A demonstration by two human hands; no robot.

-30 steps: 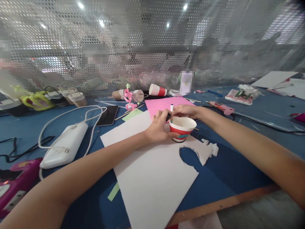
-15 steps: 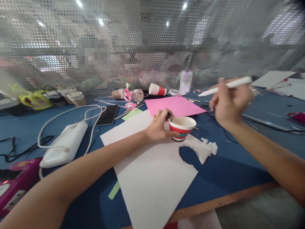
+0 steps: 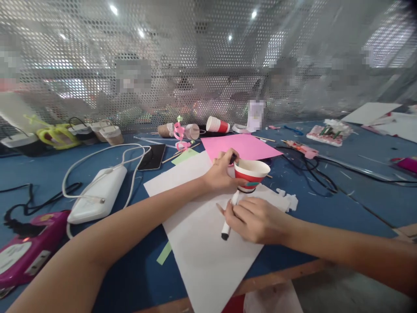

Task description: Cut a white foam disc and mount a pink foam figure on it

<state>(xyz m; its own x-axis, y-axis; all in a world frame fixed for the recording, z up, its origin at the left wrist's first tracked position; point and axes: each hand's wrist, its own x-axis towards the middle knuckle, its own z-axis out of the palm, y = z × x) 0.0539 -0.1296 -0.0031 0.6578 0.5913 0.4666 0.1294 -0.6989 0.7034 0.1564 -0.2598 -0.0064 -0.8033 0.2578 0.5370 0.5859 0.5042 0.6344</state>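
A white paper cup with a red band (image 3: 256, 170) stands upright on a white sheet of paper (image 3: 208, 256). My left hand (image 3: 223, 169) is closed around the cup's left side; a small black object (image 3: 233, 158) shows by its fingers, too little of it visible to name. Just in front of the cup, my right hand (image 3: 257, 217) grips a white marker (image 3: 226, 228) with a black end pointing toward me. The marker's other end is near the cup's base; I cannot tell whether they touch. My right hand covers the sheet's cut-out hole.
Pink paper (image 3: 237, 145) lies behind the cup, with stacked paper cups (image 3: 217, 125) beyond. At left are a phone (image 3: 152, 156), a white power bank (image 3: 97, 195) with its cable and a magenta power strip (image 3: 32, 248). A glue gun (image 3: 301, 149) with black cord lies right.
My right hand has come down from the raised right side to the cup's base, bringing the marker and turning it. My left hand still holds the cup in place.
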